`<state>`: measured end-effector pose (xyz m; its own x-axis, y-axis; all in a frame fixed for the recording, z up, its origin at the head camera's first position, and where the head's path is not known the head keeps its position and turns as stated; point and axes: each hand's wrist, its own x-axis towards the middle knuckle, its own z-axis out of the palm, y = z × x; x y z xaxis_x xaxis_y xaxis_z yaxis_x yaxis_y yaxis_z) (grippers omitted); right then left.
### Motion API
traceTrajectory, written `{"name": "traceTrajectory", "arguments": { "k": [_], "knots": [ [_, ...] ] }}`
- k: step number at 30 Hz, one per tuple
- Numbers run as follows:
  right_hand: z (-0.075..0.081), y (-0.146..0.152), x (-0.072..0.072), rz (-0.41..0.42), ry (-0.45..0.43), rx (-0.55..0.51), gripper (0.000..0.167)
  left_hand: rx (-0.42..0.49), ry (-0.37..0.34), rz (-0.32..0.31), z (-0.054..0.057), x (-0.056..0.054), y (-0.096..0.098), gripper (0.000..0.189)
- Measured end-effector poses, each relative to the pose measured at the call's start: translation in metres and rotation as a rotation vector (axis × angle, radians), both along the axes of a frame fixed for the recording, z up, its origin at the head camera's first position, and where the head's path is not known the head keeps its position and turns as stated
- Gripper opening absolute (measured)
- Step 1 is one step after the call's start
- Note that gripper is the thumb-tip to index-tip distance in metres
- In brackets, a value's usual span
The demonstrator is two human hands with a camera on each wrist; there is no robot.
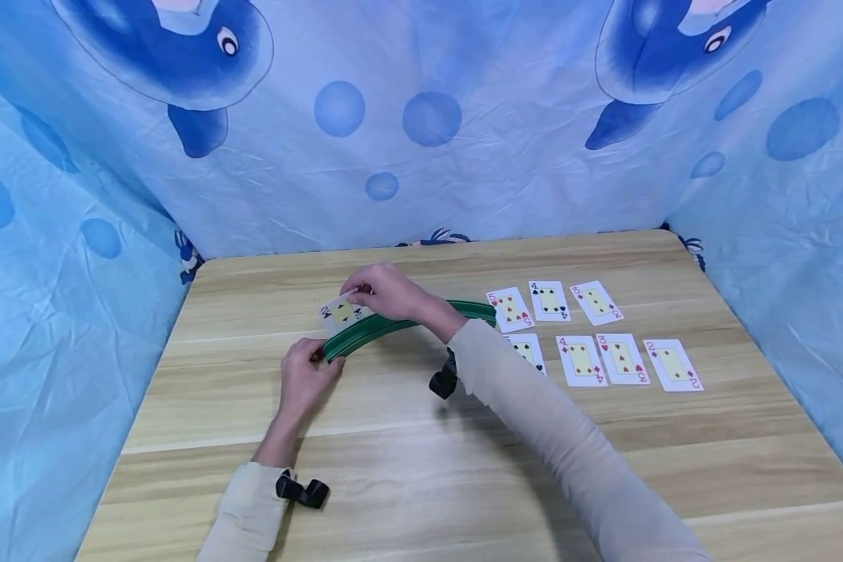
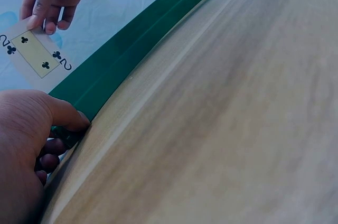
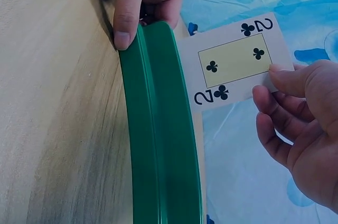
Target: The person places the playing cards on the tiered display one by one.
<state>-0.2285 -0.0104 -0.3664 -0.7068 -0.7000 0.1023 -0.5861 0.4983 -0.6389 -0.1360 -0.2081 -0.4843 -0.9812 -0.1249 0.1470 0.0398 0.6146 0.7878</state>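
Observation:
A curved green card holder [image 1: 375, 329] stands on the wooden table. My left hand [image 1: 306, 376] grips its left end, thumb on the near side, as the left wrist view also shows. Between thumb and fingers my right hand [image 3: 311, 123] pinches the edge of a two of clubs [image 3: 235, 63]. That card is upright at the holder's far side, close to the left end, its face toward me. In the right wrist view its lower edge is hidden behind the holder's rim; I cannot tell whether it sits in a slot.
Face-up cards lie in two rows on the right, among them a five of hearts [image 1: 510, 310], a four of spades [image 1: 550, 301] and a two of diamonds [image 1: 673, 365]. My right sleeve partly covers one black card [image 1: 527, 351]. Blue printed cloth [image 1: 421, 187] hangs behind the table.

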Motion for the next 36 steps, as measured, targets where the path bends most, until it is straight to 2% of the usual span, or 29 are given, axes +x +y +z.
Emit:
{"name": "traceTrajectory", "arguments": {
  "k": [7,13,17,27,36],
  "knots": [
    [-0.004,-0.001,0.001,0.022,0.031,0.014,0.022,-0.008,0.018,-0.003,0.000,0.001,0.001,0.029],
    [0.000,0.001,0.002,-0.011,-0.014,-0.025,0.024,-0.024,0.013,-0.009,-0.001,-0.001,0.001,0.029],
    [0.003,0.000,0.003,0.000,-0.003,-0.042,0.023,-0.026,0.012,-0.013,-0.001,-0.001,0.000,0.030],
    [-0.004,-0.003,0.004,0.031,0.069,-0.002,0.020,-0.035,0.013,-0.008,-0.001,-0.001,0.000,0.029],
    [-0.008,-0.003,0.005,0.036,0.034,0.042,0.022,-0.025,0.026,-0.004,0.000,0.000,0.000,0.028]
  ]
}}
